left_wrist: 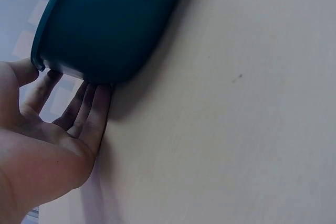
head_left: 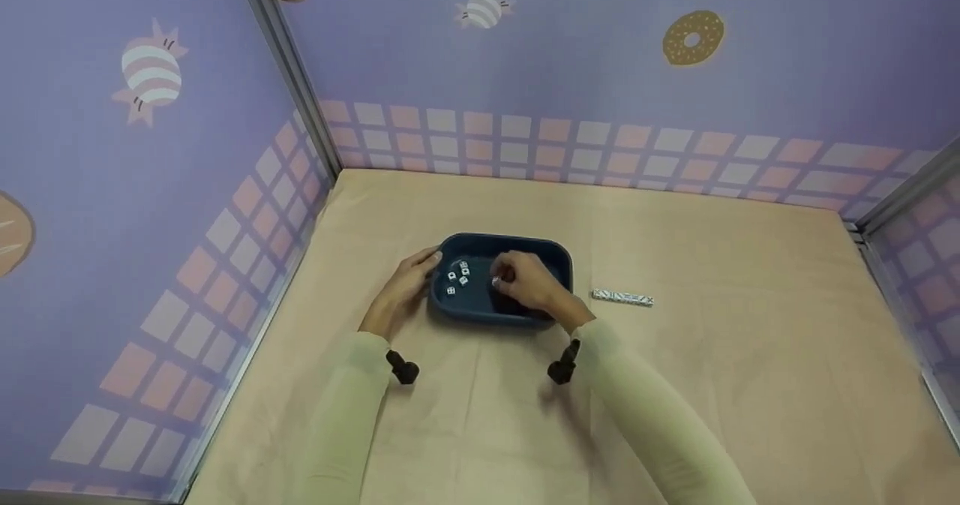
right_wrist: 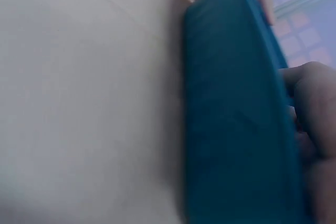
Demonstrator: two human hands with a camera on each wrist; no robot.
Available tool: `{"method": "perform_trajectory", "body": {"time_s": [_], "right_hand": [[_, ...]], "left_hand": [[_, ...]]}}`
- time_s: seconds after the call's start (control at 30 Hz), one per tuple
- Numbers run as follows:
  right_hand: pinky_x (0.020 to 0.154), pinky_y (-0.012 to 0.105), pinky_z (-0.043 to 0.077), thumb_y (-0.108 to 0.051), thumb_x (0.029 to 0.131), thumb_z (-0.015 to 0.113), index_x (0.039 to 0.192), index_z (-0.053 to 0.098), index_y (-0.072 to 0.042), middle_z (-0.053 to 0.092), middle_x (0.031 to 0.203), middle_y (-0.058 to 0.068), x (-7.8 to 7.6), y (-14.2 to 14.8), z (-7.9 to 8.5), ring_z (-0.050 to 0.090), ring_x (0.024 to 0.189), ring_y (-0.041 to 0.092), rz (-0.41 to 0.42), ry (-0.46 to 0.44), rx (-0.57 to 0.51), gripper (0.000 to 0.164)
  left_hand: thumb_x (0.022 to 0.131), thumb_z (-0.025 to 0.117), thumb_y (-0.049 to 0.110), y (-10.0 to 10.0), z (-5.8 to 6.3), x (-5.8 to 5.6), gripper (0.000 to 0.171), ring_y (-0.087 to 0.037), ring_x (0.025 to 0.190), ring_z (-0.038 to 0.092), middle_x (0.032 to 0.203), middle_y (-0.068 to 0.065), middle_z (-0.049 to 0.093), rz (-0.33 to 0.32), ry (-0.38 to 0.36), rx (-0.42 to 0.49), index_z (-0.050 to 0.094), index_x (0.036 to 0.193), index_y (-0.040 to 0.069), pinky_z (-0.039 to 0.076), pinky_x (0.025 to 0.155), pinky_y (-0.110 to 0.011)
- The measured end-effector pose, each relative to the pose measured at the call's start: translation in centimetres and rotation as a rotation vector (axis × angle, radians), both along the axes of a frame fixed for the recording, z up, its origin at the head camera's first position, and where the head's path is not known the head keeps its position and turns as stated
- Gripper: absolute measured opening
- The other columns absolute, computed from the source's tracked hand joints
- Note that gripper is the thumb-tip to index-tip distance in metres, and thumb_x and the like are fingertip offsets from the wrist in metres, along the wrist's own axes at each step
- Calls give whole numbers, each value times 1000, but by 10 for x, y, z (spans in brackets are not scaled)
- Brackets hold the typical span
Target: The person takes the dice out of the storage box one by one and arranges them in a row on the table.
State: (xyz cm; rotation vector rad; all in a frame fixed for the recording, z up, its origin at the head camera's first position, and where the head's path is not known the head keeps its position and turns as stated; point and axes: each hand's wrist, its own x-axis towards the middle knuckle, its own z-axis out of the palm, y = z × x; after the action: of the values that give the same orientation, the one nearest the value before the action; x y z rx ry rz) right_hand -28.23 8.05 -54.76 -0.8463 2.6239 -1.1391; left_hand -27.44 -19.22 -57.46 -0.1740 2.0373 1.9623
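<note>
Five dice [head_left: 463,281] lie loose in the left end of the blue tray [head_left: 480,319]. Left hand [head_left: 409,278] grips that end; right hand [head_left: 532,284] seemingly pinches another die [head_left: 496,281]. Judgement: keep fingertips low, tray steady.

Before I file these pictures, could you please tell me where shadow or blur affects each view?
Head view: a soft shadow beside the right sleeve; left wrist: the tray dark, with shadow along its base; right wrist: the right fingers and tray look blurred.
</note>
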Motion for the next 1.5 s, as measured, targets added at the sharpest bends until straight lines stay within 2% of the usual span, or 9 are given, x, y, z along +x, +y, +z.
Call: {"method": "perform_trajectory", "body": {"time_s": [0.2, 0.3, 0.4, 0.57, 0.8, 1.0, 1.13, 1.3, 1.5], "right_hand": [[78, 37, 54, -2, 98, 72, 111, 75, -1, 66, 102, 9, 6, 35, 25, 63, 87, 20, 30, 148, -33, 13], [75, 36, 53, -1, 98, 71, 109, 75, 0, 65, 101, 9, 12, 59, 33, 62, 84, 20, 19, 176, -68, 12], [77, 37, 57, 0, 97, 72, 108, 74, 2, 65, 102, 10, 17, 85, 34, 64, 86, 21, -23, 181, -95, 12], [83, 41, 61, 3, 96, 73, 109, 74, 3, 67, 105, 12, 24, 126, 24, 70, 91, 25, -105, 156, -122, 13], [86, 44, 61, 8, 94, 73, 110, 73, 5, 69, 104, 13, 32, 186, 9, 71, 92, 28, -211, 136, -105, 17], [89, 50, 59, 13, 93, 72, 108, 71, 6, 71, 105, 17, 36, 227, -6, 70, 96, 33, -324, 133, -113, 17], [91, 49, 58, 14, 93, 70, 110, 71, 7, 70, 106, 18, 39, 243, -16, 69, 99, 34, -378, 117, -103, 18], [92, 46, 58, 11, 95, 70, 112, 73, 7, 68, 108, 18, 42, 250, -30, 67, 102, 34, -396, 75, -90, 18], [93, 50, 56, 8, 97, 70, 112, 71, 5, 70, 106, 17, 46, 257, -40, 68, 100, 32, -438, 68, -27, 16]], "left_hand": [[113, 52, 37, 0, 1, -2, 53, -33, 143, 53, 160, -13, 50, -5, 20, -11, 46, 161, 14, 43, 116, -48], [113, 52, 38, 0, 0, -3, 54, -33, 144, 51, 162, -13, 48, -11, 14, -12, 45, 162, 15, 42, 116, -47], [113, 53, 39, 1, -1, -1, 55, -32, 146, 49, 162, -11, 47, -11, 10, -9, 46, 162, 16, 40, 118, -47], [113, 52, 40, 1, -1, 3, 53, -29, 148, 47, 161, -8, 49, -12, 1, -15, 48, 160, 18, 38, 120, -46], [113, 53, 38, 2, -2, 1, 53, -31, 148, 47, 162, -12, 47, -9, 41, -17, 48, 160, 14, 37, 121, -46], [113, 54, 37, 1, -1, 2, 51, -28, 146, 50, 159, -9, 51, -3, 11, 36, 50, 159, 17, 40, 118, -44], [112, 54, 39, -1, 0, 3, 51, -27, 144, 51, 158, -8, 53, 1, -10, 40, 50, 159, 18, 42, 117, -44], [112, 55, 41, -3, -1, 2, 52, -26, 144, 52, 158, -6, 53, 21, -21, 25, 50, 159, 19, 42, 116, -44], [112, 54, 42, 2, -1, 1, 53, -26, 146, 50, 160, -7, 51, 11, -21, 3, 50, 159, 19, 40, 118, -44]]}}
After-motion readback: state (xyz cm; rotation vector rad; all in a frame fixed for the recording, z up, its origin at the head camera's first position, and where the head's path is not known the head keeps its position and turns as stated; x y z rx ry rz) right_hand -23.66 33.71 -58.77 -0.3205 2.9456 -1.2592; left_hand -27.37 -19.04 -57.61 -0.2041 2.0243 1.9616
